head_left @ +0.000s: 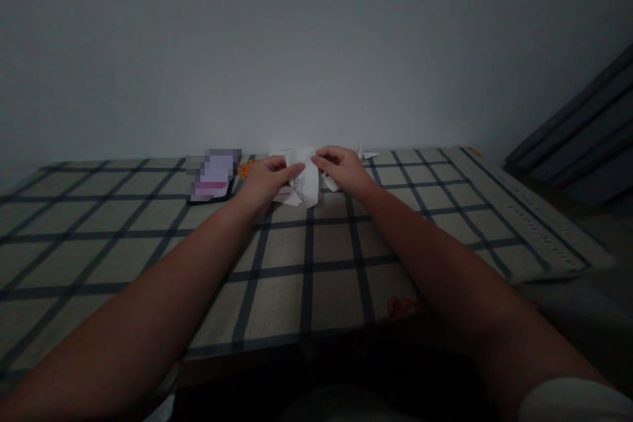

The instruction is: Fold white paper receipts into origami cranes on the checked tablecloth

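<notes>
My left hand (270,178) and my right hand (341,168) both pinch a white, partly folded piece of paper (305,179), held just above the far part of a checked cloth surface (306,257). The left fingers grip its left edge, the right fingers its upper right edge. More white paper (287,196) lies flat under the held piece. Both forearms stretch forward across the cloth.
A dark phone (212,179) with a lit, blurred screen lies left of my hands. Small folded white paper pieces (366,154) sit by the wall behind my right hand. A plain wall rises close behind. The cloth's edge drops off at the right.
</notes>
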The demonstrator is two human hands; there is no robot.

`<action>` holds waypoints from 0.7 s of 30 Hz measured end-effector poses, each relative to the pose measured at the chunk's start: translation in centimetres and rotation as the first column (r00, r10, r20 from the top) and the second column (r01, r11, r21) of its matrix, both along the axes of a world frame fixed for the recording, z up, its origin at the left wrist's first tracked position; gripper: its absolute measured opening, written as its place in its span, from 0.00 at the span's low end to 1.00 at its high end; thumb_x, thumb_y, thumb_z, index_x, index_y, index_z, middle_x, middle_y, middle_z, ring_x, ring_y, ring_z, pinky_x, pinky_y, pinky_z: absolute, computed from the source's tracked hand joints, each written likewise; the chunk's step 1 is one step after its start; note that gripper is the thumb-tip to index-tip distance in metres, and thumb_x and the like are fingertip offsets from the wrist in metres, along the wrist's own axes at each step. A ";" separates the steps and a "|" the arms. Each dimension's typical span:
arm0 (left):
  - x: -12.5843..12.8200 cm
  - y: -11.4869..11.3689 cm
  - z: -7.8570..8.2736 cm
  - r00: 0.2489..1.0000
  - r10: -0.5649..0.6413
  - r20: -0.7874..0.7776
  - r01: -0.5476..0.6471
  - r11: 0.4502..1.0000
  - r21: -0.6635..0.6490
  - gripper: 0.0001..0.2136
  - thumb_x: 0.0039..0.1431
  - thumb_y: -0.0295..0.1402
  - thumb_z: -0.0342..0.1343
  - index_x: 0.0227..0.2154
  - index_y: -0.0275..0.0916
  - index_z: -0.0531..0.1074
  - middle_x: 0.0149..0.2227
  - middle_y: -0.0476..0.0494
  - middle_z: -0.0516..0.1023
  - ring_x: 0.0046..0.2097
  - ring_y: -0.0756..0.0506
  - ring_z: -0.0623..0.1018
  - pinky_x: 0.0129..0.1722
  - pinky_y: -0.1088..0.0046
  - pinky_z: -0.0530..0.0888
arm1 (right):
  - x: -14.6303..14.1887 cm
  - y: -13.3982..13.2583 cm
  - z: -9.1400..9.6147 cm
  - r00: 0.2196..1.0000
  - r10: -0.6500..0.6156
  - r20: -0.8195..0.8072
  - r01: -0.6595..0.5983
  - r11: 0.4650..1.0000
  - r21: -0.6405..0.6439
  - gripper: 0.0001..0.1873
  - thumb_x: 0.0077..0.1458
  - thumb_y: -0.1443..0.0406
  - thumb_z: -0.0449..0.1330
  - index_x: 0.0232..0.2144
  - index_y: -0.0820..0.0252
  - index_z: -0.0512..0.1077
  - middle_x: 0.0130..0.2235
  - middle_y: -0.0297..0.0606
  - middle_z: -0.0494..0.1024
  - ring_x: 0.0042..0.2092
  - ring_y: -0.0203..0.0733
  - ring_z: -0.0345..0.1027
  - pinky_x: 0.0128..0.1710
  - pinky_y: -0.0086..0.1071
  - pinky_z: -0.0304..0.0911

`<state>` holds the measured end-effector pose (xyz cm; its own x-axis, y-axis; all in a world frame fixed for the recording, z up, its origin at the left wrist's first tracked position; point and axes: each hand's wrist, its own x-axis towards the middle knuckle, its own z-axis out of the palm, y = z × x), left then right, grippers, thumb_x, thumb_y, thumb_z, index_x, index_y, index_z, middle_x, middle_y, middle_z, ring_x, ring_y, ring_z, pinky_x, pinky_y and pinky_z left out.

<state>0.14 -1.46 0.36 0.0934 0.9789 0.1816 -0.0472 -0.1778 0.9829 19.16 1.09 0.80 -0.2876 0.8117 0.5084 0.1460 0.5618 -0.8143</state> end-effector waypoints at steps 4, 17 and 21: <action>0.0 -0.2 0.0 1.000 -0.011 -0.015 0.011 1.000 -0.009 0.20 0.42 0.43 0.70 0.36 0.35 0.79 0.34 0.41 0.81 0.30 0.46 0.78 0.32 0.69 0.73 | 0.0 -0.2 0.2 0.999 0.014 -0.031 -0.015 0.999 -0.041 0.15 0.54 0.54 0.61 0.32 0.60 0.74 0.31 0.34 0.74 0.33 0.35 0.64 0.34 0.31 0.61; 0.2 -0.4 0.2 1.000 -0.003 -0.030 0.002 1.000 -0.031 0.18 0.43 0.43 0.69 0.33 0.34 0.79 0.32 0.41 0.81 0.29 0.46 0.77 0.31 0.69 0.73 | -0.1 -0.4 -0.1 1.000 -0.021 0.004 0.021 0.999 -0.031 0.19 0.57 0.49 0.58 0.32 0.60 0.72 0.30 0.33 0.72 0.31 0.35 0.64 0.32 0.30 0.60; 0.1 -0.3 0.1 0.999 -0.002 -0.050 0.002 1.000 -0.016 0.19 0.44 0.44 0.69 0.35 0.35 0.79 0.33 0.41 0.81 0.30 0.45 0.78 0.31 0.69 0.73 | -0.1 -0.4 -0.1 1.000 -0.017 0.011 0.018 1.000 -0.018 0.20 0.57 0.49 0.58 0.33 0.60 0.72 0.30 0.33 0.72 0.31 0.35 0.64 0.32 0.29 0.60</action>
<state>0.28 -1.75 0.45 0.1040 0.9815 0.1607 0.0022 -0.1618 0.9868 19.07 0.65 0.74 -0.2786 0.8259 0.4902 0.1644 0.5439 -0.8229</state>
